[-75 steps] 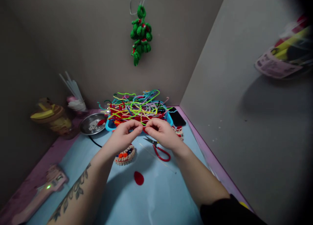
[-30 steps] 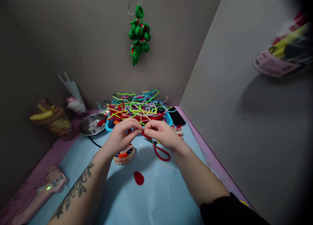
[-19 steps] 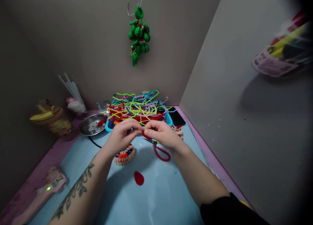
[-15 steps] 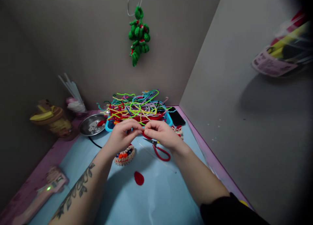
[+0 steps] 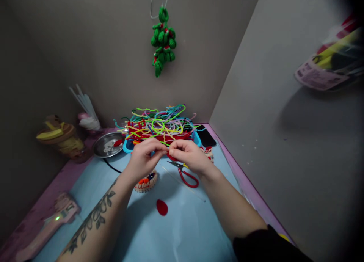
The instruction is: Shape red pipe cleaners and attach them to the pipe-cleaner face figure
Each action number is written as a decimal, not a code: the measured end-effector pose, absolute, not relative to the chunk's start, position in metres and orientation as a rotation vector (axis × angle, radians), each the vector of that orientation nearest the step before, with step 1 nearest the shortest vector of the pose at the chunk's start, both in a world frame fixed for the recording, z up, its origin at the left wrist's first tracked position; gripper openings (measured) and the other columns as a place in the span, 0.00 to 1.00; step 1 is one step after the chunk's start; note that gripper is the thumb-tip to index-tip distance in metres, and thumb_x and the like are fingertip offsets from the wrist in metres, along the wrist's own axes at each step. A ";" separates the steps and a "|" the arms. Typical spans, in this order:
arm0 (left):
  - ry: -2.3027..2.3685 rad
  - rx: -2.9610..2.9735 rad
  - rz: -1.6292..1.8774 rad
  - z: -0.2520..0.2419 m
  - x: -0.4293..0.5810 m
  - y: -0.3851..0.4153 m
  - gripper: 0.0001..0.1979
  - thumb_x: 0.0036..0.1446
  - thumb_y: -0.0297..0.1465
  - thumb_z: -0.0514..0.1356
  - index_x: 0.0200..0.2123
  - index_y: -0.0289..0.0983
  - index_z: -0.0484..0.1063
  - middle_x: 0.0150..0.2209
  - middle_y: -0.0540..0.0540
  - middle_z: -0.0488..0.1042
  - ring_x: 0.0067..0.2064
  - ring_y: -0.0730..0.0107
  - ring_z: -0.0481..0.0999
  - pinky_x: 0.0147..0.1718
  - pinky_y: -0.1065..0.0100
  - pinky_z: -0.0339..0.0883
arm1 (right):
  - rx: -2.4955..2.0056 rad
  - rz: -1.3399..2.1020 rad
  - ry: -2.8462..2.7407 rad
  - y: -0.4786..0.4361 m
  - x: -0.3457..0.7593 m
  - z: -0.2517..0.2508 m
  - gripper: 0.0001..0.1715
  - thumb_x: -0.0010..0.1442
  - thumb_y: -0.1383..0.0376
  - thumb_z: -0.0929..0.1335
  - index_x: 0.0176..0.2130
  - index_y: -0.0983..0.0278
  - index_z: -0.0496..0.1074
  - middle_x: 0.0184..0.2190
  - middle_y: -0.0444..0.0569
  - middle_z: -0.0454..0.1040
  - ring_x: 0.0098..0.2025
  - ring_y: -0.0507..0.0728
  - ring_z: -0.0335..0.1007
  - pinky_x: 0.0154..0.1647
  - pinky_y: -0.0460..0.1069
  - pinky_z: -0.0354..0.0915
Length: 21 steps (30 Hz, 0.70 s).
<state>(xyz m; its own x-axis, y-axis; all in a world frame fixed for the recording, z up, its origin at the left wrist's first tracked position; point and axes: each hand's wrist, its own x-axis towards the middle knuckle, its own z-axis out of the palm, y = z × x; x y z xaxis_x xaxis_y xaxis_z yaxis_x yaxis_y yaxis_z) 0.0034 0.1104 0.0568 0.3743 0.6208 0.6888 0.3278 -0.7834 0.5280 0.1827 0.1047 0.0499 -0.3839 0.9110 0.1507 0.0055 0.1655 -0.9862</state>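
My left hand (image 5: pixel 146 157) and my right hand (image 5: pixel 187 154) meet fingertip to fingertip over the middle of the mat, both closed in a pinch. Just under the fingertips shows a small red piece (image 5: pixel 171 156), mostly covered by the fingers; the pinch seems to be on its upper edge. Below my right hand lie red-handled scissors (image 5: pixel 188 178) with the blades pointing left. A beaded-looking cream round piece (image 5: pixel 146 182) with orange and dark blue spots sits partly behind my left wrist. Nearer me, a red teardrop-shaped piece (image 5: pixel 162 207) lies flat.
Behind my hands stands a blue tray (image 5: pixel 127 146) heaped with coloured pipe cleaners (image 5: pixel 162 123). A metal bowl (image 5: pixel 99 148) stands left, a phone (image 5: pixel 206 136) right. A pink glue gun (image 5: pixel 54 224) with a green light lies front left. A green ornament (image 5: pixel 163 38) hangs on the wall.
My fingertips have shifted very slightly to the right, still pinched together. The view has tilted a little; the objects on the mat stay put.
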 end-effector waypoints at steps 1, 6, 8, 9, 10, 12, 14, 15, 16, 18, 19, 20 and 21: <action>0.813 2.313 1.357 0.057 0.003 0.111 0.05 0.54 0.23 0.61 0.28 0.35 0.75 0.26 0.48 0.74 0.29 0.73 0.72 0.28 0.73 0.66 | -0.895 1.360 -1.591 0.104 0.183 0.050 0.09 0.53 0.63 0.67 0.26 0.65 0.67 0.20 0.39 0.60 0.23 0.47 0.50 0.24 0.45 0.47; 0.769 2.238 1.319 0.058 0.001 0.113 0.03 0.53 0.24 0.63 0.28 0.36 0.76 0.26 0.48 0.75 0.28 0.73 0.73 0.27 0.73 0.66 | -0.875 1.406 -1.579 0.103 0.184 0.052 0.10 0.53 0.62 0.68 0.26 0.65 0.67 0.21 0.39 0.61 0.23 0.47 0.51 0.24 0.45 0.48; 0.765 2.232 1.329 0.058 0.001 0.113 0.03 0.52 0.24 0.63 0.28 0.36 0.77 0.26 0.48 0.75 0.27 0.73 0.73 0.27 0.73 0.66 | -0.874 1.406 -1.582 0.102 0.185 0.052 0.09 0.53 0.62 0.68 0.26 0.65 0.68 0.21 0.40 0.62 0.23 0.47 0.52 0.25 0.45 0.49; 0.763 2.231 1.332 0.058 0.001 0.113 0.03 0.52 0.24 0.63 0.28 0.36 0.77 0.26 0.48 0.75 0.28 0.73 0.73 0.27 0.73 0.66 | -0.872 1.408 -1.585 0.102 0.185 0.052 0.09 0.53 0.62 0.68 0.26 0.65 0.68 0.21 0.40 0.62 0.24 0.48 0.53 0.25 0.45 0.49; 0.758 2.231 1.331 0.058 0.001 0.113 0.04 0.53 0.24 0.63 0.28 0.36 0.77 0.26 0.48 0.75 0.28 0.73 0.73 0.27 0.73 0.66 | -0.868 1.410 -1.587 0.102 0.185 0.052 0.09 0.53 0.62 0.68 0.26 0.65 0.68 0.21 0.40 0.63 0.24 0.48 0.53 0.25 0.45 0.49; 0.751 2.232 1.323 0.058 0.001 0.113 0.04 0.53 0.24 0.63 0.28 0.36 0.77 0.26 0.48 0.75 0.28 0.73 0.73 0.28 0.73 0.66 | -0.857 1.415 -1.589 0.102 0.185 0.052 0.09 0.53 0.62 0.68 0.26 0.65 0.68 0.21 0.40 0.63 0.24 0.48 0.53 0.25 0.45 0.49; 0.749 2.234 1.319 0.058 0.001 0.113 0.04 0.53 0.24 0.63 0.28 0.36 0.76 0.26 0.48 0.75 0.28 0.73 0.73 0.28 0.73 0.66 | -0.855 1.417 -1.588 0.102 0.185 0.052 0.09 0.53 0.62 0.68 0.26 0.65 0.68 0.21 0.40 0.63 0.24 0.48 0.53 0.25 0.45 0.49; 0.750 2.236 1.320 0.058 0.001 0.112 0.04 0.53 0.24 0.63 0.28 0.36 0.76 0.26 0.48 0.75 0.29 0.73 0.73 0.28 0.73 0.67 | -0.857 1.415 -1.585 0.102 0.185 0.052 0.09 0.53 0.62 0.68 0.26 0.65 0.69 0.21 0.40 0.63 0.24 0.48 0.53 0.25 0.45 0.49; 0.752 2.237 1.324 0.058 0.001 0.112 0.04 0.53 0.24 0.63 0.28 0.36 0.76 0.26 0.48 0.75 0.29 0.73 0.73 0.28 0.73 0.66 | -0.859 1.415 -1.582 0.102 0.185 0.052 0.09 0.53 0.61 0.68 0.26 0.65 0.69 0.21 0.40 0.63 0.24 0.48 0.53 0.25 0.45 0.49; 0.760 2.244 1.333 0.059 0.001 0.112 0.03 0.53 0.24 0.63 0.28 0.36 0.76 0.26 0.48 0.75 0.28 0.73 0.73 0.27 0.73 0.66 | -0.851 1.417 -1.580 0.102 0.185 0.053 0.09 0.53 0.61 0.68 0.26 0.65 0.69 0.21 0.40 0.63 0.24 0.48 0.53 0.25 0.45 0.50; 0.766 2.250 1.334 0.059 0.001 0.111 0.03 0.53 0.24 0.63 0.28 0.36 0.76 0.26 0.48 0.75 0.28 0.73 0.73 0.27 0.73 0.66 | -0.846 1.419 -1.578 0.102 0.185 0.053 0.09 0.53 0.61 0.68 0.26 0.65 0.69 0.21 0.40 0.63 0.24 0.48 0.53 0.25 0.45 0.50; 0.773 2.256 1.336 0.059 0.002 0.111 0.03 0.53 0.24 0.63 0.28 0.36 0.76 0.26 0.48 0.75 0.28 0.73 0.73 0.27 0.73 0.66 | -0.842 1.422 -1.576 0.102 0.185 0.053 0.09 0.53 0.61 0.68 0.27 0.65 0.69 0.21 0.40 0.63 0.24 0.48 0.53 0.25 0.45 0.50; 0.780 2.263 1.336 0.059 0.002 0.111 0.03 0.53 0.24 0.63 0.28 0.36 0.76 0.26 0.48 0.75 0.28 0.73 0.73 0.27 0.73 0.66 | -0.840 1.423 -1.573 0.102 0.185 0.053 0.09 0.53 0.62 0.68 0.27 0.65 0.69 0.21 0.40 0.63 0.24 0.48 0.53 0.25 0.45 0.49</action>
<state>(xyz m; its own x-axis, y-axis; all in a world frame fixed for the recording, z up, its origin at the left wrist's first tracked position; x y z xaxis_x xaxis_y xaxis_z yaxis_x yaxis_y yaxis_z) 0.0017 0.1111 0.0590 0.3886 0.6411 0.6618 0.2614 -0.7655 0.5880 0.1851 0.1018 0.0534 -0.4281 0.8924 0.1429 -0.0531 0.1330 -0.9897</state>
